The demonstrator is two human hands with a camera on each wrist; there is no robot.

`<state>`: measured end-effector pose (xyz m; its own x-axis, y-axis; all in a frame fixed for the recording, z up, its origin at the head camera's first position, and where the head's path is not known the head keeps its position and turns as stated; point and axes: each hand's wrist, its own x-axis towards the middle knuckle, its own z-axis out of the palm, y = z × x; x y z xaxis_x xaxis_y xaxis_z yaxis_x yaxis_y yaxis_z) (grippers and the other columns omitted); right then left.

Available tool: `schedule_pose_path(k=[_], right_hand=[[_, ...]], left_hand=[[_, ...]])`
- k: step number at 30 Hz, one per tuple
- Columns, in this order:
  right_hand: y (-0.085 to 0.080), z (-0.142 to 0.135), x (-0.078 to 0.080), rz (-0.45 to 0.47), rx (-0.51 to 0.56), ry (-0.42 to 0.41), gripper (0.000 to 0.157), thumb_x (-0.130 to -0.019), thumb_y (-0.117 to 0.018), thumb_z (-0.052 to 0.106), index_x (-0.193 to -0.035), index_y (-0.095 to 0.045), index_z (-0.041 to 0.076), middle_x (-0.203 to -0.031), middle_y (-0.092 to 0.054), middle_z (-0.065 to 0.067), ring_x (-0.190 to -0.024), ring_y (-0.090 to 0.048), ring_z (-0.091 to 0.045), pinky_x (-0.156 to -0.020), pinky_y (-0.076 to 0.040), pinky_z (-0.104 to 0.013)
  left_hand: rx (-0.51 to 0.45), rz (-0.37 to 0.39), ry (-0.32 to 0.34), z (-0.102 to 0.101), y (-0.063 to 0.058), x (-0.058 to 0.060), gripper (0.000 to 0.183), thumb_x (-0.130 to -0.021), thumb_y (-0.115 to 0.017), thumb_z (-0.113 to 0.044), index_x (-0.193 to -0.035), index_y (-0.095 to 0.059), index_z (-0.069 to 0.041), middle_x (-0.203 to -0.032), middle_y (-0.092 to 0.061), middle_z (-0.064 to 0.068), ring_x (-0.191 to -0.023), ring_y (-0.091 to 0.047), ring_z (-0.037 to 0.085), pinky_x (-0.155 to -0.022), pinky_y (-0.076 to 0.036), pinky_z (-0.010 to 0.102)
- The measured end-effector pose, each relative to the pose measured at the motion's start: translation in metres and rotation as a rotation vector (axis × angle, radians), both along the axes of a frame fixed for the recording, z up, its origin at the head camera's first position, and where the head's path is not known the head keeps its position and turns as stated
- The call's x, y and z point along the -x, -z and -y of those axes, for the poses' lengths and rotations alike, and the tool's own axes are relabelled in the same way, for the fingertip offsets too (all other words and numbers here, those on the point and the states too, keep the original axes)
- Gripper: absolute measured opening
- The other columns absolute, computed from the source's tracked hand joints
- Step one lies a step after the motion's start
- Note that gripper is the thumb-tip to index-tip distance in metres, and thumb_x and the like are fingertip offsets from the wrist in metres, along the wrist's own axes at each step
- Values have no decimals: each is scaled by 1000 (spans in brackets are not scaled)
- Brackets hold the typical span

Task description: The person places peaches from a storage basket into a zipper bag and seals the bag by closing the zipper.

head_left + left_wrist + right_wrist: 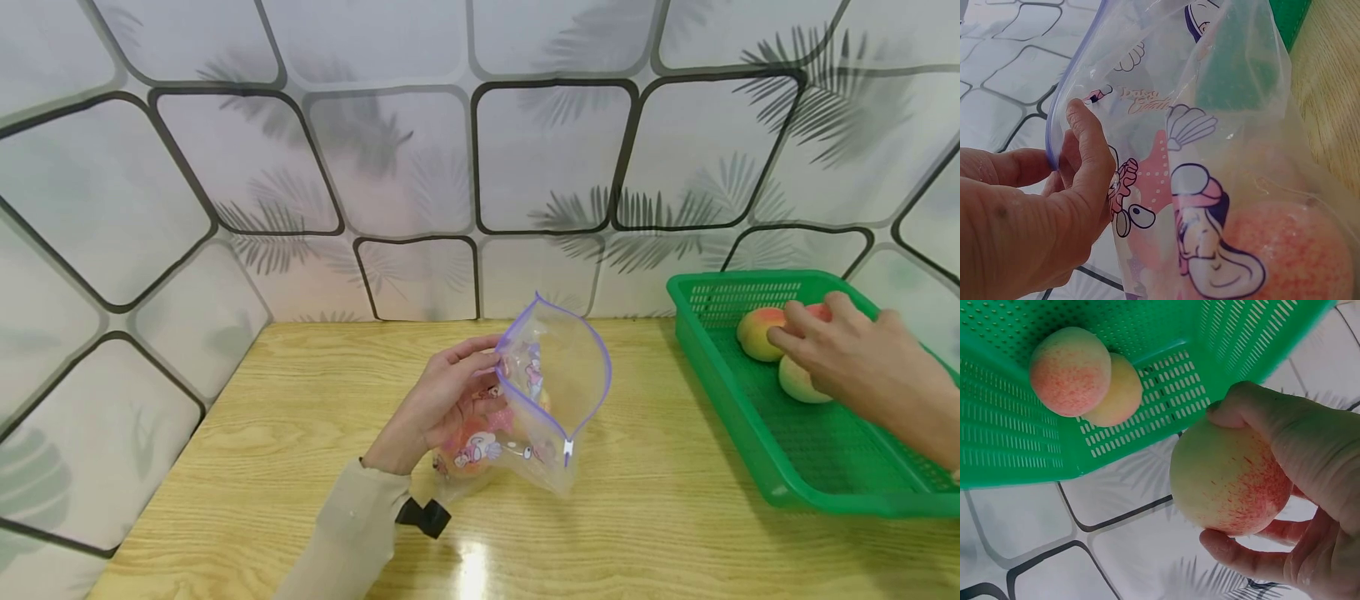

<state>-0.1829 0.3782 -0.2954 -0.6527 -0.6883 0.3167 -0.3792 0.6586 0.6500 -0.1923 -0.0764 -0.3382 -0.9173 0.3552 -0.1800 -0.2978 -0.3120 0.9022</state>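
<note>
My left hand [461, 387] pinches the purple-edged rim of a clear zip bag [558, 383], whose mouth gapes open. Cartoon figures and shells are printed on the bag [1147, 144], and a reddish peach [1291, 250] shows through its wall near the bottom. Over the green basket, my right hand [862, 350] grips a yellow-and-red peach [1229, 475] between thumb and fingers. The hand mostly hides that peach in the head view. Two more peaches lie in the basket, one at the back [759, 333] and a paler one [801, 382] in front of it.
The green plastic basket [731, 417] with slotted walls stands at the right of the wooden table [300, 400]. A wall covering [555, 158] with dark outlines and leaf prints rises behind the table. A black strap piece [423, 517] sits at my left cuff.
</note>
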Motion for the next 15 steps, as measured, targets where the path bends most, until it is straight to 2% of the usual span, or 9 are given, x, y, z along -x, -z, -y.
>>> schedule_pose_path(k=[6,7,9,10,13,14,15], right_hand=[[-8,5,1,-42,6,-72,75,-47,-91,13,-108,-50,0,-100,-41,-28,-74,-44,-46,-36,-30,-32],[-10,6,1,-46,-2,-75,73,-51,-89,13,-111,-50,0,-101,-41,-28,-75,-44,-47,-37,-31,-32],[-11,8,0,-53,-8,-75,78,-51,-91,15,-115,-49,2,-104,-40,-28,-76,-45,-49,-36,-31,-32],[-12,8,0,-55,-5,-82,62,-67,-84,15,-116,-49,2,-105,-41,-28,-77,-46,-50,-36,-30,-32],[-13,12,-3,-44,12,-72,57,-71,-80,8,-118,-48,4,-108,-41,-27,-82,-48,-54,-33,-31,-34],[-13,14,-4,-40,17,-63,61,-69,-85,5,-117,-47,5,-109,-41,-27,-84,-48,-54,-32,-32,-35],[-13,15,-5,-33,24,-58,60,-69,-84,1,-117,-48,5,-110,-41,-27,-85,-47,-55,-32,-34,-36]], left_hand=[[-4,1,-2,-1,1,0,35,-105,-53,-9,-140,-54,-6,-96,-68,-2,-81,-69,8,-66,-64,22],[-4,2,-2,-1,1,0,35,-105,-53,-9,-140,-54,-6,-96,-68,-2,-81,-69,8,-66,-64,22],[-2,1,0,-1,1,-1,36,-105,-53,-10,-141,-54,-6,-96,-68,-2,-81,-69,8,-66,-64,22],[-2,1,2,-1,1,-1,36,-105,-53,-10,-141,-54,-6,-96,-68,-2,-81,-69,8,-66,-64,22],[1,-1,1,-1,0,-2,36,-105,-53,-10,-141,-54,-6,-96,-68,-2,-81,-69,8,-66,-64,21],[2,-3,1,-1,-1,-2,36,-105,-53,-10,-141,-54,-6,-95,-68,-2,-80,-69,8,-66,-64,21],[0,-3,2,-1,-1,-2,36,-105,-53,-10,-141,-54,-6,-95,-68,-2,-80,-69,8,-66,-64,21]])
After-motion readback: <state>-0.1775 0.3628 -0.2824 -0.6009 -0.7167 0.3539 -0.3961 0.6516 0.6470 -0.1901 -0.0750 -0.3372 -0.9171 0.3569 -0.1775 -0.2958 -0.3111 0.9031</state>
